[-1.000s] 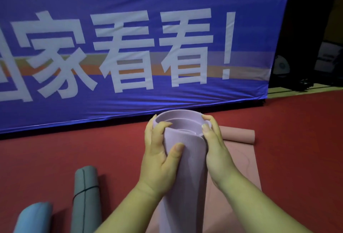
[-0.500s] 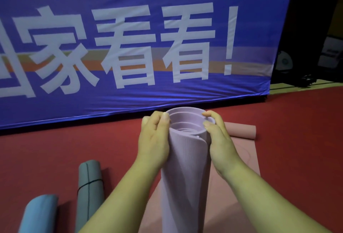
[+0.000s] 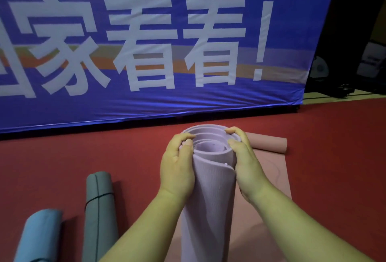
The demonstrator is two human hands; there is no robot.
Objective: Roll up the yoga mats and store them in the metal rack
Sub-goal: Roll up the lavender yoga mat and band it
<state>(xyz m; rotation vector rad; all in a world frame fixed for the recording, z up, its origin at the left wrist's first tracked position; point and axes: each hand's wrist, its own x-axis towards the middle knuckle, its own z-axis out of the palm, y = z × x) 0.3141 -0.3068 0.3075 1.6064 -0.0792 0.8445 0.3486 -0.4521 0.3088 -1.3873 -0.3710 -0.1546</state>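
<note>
"Lilac mat (image 3: 208, 199), was it? Where did it stand just then?"

"Upright on its end between my forearms, already rolled. It stood on the pink mat (image 3: 271, 176), which lay flat on the red floor (image 3: 62, 157) with only its far end curled up. The rack was nowhere in view."

"What had just changed?"

"A second before, my left hand (image 3: 177, 169) was wrapped round the side of the roll, thumb across the front. By this moment it had climbed to the top rim. My right hand (image 3: 246, 165) had hardly shifted; it was at the rim throughout. The top had changed too: it showed a closer spiral of layers where it had been a wide, loose mouth."

"Meaning what for the job?"

"I'd judge I'd gone from steadying the roll to tightening its top end. So the rolling of this one was nearly done, and the storing wasn't begun."

"And the hands themselves?"

"Neither was slack. My left fingers (image 3: 188, 142) were curled over the rim, tips hooked among the outer layers, palm against the side. My right fingers were bent over the opposite rim, thumb against it. Both gripped the lilac mat and squeezed it between them."

"Anything else waiting?"

"A strapped grey roll (image 3: 100, 199) and a blue roll (image 3: 39, 236) lay on the floor to my left, well apart from it."
</note>
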